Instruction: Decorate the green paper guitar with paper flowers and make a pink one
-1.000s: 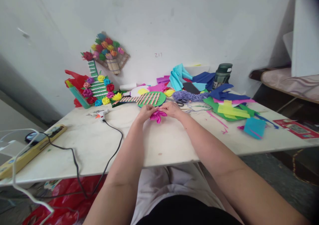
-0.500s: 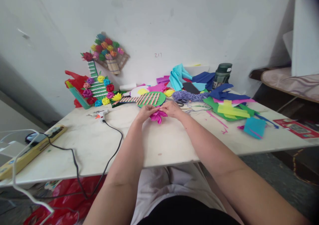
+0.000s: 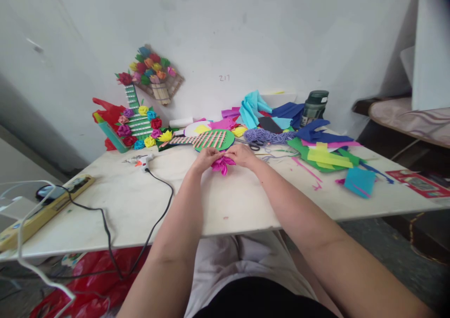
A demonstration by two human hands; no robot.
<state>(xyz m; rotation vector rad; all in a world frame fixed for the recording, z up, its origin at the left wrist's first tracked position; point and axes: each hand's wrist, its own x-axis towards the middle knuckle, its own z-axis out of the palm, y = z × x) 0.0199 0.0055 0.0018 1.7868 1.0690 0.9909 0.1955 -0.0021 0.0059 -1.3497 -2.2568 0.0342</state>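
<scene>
A magenta paper flower [image 3: 222, 165] rests on the white table [image 3: 225, 200] between both my hands. My left hand [image 3: 206, 158] pinches its left side with curled fingers. My right hand [image 3: 242, 155] grips its right side, fingers bent over the petals. Just beyond them lies a green round piece with a striped woven strip [image 3: 207, 140].
A glue gun [image 3: 141, 161] with a black cord [image 3: 154, 215] lies to the left. Paper flower decorations [image 3: 138, 121] lean on the wall at the back left. Coloured paper scraps [image 3: 316, 149], purple yarn [image 3: 263, 136] and a dark green bottle [image 3: 314, 106] fill the right.
</scene>
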